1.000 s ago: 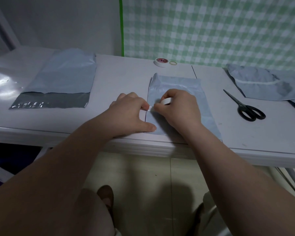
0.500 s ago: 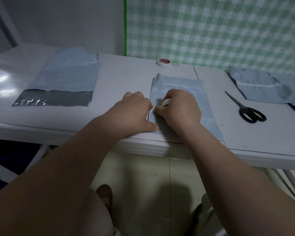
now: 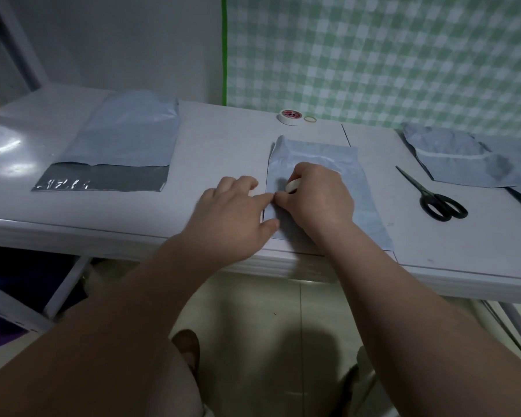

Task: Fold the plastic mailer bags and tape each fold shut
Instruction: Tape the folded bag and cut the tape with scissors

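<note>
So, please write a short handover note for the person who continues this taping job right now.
Left hand: flat on the table, fingertips at the left edge of the middle mailer.
Right hand: on the middle mailer, closed around a small tape roll.
Other things: flat mailer pile at left, crumpled mailers at right, scissors beside them, second tape roll at the back.
Done: middle mailer lies folded. The hands hide whether tape is on it.
Left: tape this fold, then handle the left pile.

My white bench (image 3: pixel 229 145) has mailer bags (image 3: pixel 124 142) at 10, center and 2, tape roll (image 3: pixel 289 117) at 12, scissors (image 3: pixel 433 195) at 3.
</note>
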Available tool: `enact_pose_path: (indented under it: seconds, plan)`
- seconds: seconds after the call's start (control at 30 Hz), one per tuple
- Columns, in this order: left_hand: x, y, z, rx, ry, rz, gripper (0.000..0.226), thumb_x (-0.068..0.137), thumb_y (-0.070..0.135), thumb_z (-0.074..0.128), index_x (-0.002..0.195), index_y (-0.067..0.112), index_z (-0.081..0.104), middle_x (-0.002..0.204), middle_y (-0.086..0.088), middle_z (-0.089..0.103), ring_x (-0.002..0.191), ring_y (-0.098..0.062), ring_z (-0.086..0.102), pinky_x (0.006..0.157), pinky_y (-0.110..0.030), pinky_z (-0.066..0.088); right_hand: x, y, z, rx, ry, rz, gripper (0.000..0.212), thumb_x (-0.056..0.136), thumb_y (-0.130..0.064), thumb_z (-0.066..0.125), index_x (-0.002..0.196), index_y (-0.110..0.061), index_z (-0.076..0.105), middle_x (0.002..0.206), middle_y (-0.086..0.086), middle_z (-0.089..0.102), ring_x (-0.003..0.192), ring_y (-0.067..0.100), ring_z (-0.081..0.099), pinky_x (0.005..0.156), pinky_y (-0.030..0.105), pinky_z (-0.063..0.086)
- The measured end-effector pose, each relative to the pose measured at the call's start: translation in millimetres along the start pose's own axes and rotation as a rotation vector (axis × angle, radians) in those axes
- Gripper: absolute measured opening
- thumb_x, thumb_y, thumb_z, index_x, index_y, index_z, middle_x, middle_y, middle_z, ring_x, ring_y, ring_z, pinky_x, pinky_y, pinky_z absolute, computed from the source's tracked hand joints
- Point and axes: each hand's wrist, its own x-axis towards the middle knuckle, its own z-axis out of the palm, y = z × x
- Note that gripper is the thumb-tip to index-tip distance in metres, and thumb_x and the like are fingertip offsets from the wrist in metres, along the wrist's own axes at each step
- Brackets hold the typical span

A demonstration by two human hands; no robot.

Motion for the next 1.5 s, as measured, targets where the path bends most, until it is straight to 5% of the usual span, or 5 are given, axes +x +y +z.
enact_pose_path:
  seconds: [0.13, 0.5, 0.73, 0.87, 1.5]
  plan:
    - [-3.4, 3.0, 1.8, 0.100, 0.054, -0.033, 0.091, 0.066, 0.062, 0.000, 0.129, 0.022, 0.052, 0.138, -0.001, 0.043, 0.124, -0.024, 0.037, 0.095, -0.037, 0.032, -0.5, 0.4, -3.3, -0.010, -0.027, -0.032, 0.017, 0.080, -0.033, 0.065, 0.088, -0.023, 0.053, 0.100, -0.001, 0.062, 0.097, 0.023, 0.057, 0.066, 0.029, 0.037]
    - [4.8, 20.3, 17.7, 0.057, -0.027, 0.079, 0.051, 0.097, 0.039, 0.025, 0.143, 0.017, 0.031, 0.149, -0.001, 0.025, 0.143, -0.018, 0.012, 0.112, -0.050, 0.015, 6.6, 0.8, -20.5, 0.142, -0.190, -0.127, 0.032, 0.097, -0.023, 0.028, 0.068, -0.016, 0.038, 0.085, 0.008, 0.051, 0.087, 0.028, 0.045, 0.074, 0.034, 0.032]
    - [1.4, 29.1, 16.0, 0.085, -0.118, 0.001, 0.060, 0.100, 0.042, 0.017, 0.152, 0.015, 0.003, 0.160, -0.001, -0.001, 0.147, -0.014, -0.002, 0.117, -0.048, 0.004, -2.2, 31.9, -17.7, 0.710, -0.144, -0.006, 0.015, 0.081, -0.028, 0.069, 0.080, -0.015, 0.060, 0.070, -0.008, 0.065, 0.070, 0.009, 0.060, 0.073, 0.031, 0.049]
    - [1.1, 34.3, 14.9, 0.092, -0.106, -0.015, 0.060, 0.100, 0.042, 0.017, 0.152, 0.017, 0.002, 0.161, -0.002, 0.000, 0.147, -0.015, -0.003, 0.118, -0.047, 0.003, -4.9, 53.6, -20.3, 0.857, -0.227, -0.050, 0.028, 0.071, -0.021, 0.082, 0.090, -0.009, 0.065, 0.086, 0.009, 0.071, 0.078, 0.014, 0.063, 0.080, 0.032, 0.051]
    - [-2.1, 37.0, 21.9, 0.118, -0.032, -0.017, 0.064, 0.094, 0.042, 0.011, 0.151, 0.013, 0.009, 0.160, -0.005, 0.006, 0.147, -0.015, 0.006, 0.116, -0.044, 0.007, 3.6, 48.8, -15.5, 0.471, 0.112, -0.173, 0.034, 0.094, -0.006, 0.051, 0.125, -0.016, 0.062, 0.114, 0.005, 0.068, 0.103, 0.021, 0.064, 0.096, 0.036, 0.048]
